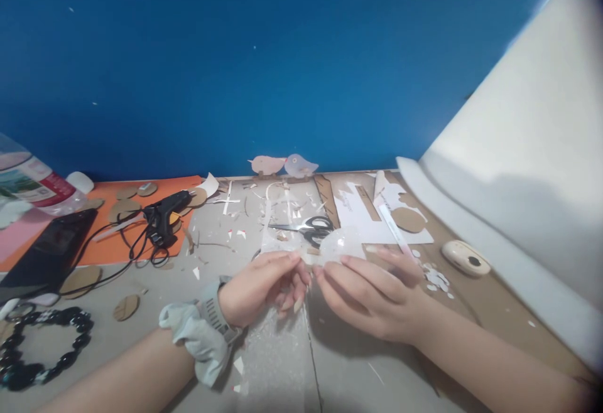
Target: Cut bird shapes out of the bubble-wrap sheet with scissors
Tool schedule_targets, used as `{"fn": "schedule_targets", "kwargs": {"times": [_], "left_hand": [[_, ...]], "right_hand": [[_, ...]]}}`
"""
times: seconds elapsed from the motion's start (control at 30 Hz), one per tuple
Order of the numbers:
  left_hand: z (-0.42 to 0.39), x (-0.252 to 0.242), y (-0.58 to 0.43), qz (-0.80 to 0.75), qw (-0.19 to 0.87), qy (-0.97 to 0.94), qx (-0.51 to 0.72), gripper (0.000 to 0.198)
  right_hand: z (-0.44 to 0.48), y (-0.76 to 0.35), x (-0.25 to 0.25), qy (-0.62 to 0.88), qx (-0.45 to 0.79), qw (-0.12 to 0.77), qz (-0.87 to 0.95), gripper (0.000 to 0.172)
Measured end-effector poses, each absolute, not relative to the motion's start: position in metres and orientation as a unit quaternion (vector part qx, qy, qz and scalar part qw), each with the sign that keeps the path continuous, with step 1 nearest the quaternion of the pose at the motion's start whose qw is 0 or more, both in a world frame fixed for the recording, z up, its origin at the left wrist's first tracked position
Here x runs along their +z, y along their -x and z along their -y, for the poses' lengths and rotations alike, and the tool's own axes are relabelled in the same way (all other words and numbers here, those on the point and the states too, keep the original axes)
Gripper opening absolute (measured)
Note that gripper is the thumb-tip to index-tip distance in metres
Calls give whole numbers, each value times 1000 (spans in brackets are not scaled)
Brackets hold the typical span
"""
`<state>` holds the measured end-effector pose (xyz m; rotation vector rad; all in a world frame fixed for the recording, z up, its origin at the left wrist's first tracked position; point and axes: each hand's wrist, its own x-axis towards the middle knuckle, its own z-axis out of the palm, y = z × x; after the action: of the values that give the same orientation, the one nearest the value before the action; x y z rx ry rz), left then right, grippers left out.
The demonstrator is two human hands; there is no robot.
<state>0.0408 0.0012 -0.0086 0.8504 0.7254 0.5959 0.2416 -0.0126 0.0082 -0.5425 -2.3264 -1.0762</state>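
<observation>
My left hand (273,284) and my right hand (372,287) meet over the middle of the table. Between them is a white paper cutout (334,245) with a rounded outline, its lower part hidden by fingers. My right fingers are closed on the cutout. A small pale brown piece (313,252) shows at its left end, where my left thumb and fingers pinch; whether they grip the paper or this piece is unclear. Just beyond my hands lie scissors (308,230) with black handles. A pink paper bird (267,165) and a pale lilac one (300,166) stand at the table's back edge.
On the left are a black glue gun (162,219) with its cord, orange paper (110,237), a dark phone (49,253), a bottle (40,181) and a bead bracelet (70,356). White sheets (353,218), cardboard pieces, paper dots (437,280) and a cream case (465,258) lie right.
</observation>
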Motion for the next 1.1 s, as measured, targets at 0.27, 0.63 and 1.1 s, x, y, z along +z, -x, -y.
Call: {"fn": "schedule_targets", "kwargs": {"times": [0.27,0.63,1.1], "left_hand": [[3,-1,-42,-431,611,-586,313,37],[16,-19,-56,-470,147,-850,187,18],[-2,-17,-43,-428,374,-747,345,14]], "right_hand": [[7,-247,8,323,-256,288,865,22],[0,-240,4,369,-166,316,858,24],[-8,-243,3,445,14,325,835,14]]}}
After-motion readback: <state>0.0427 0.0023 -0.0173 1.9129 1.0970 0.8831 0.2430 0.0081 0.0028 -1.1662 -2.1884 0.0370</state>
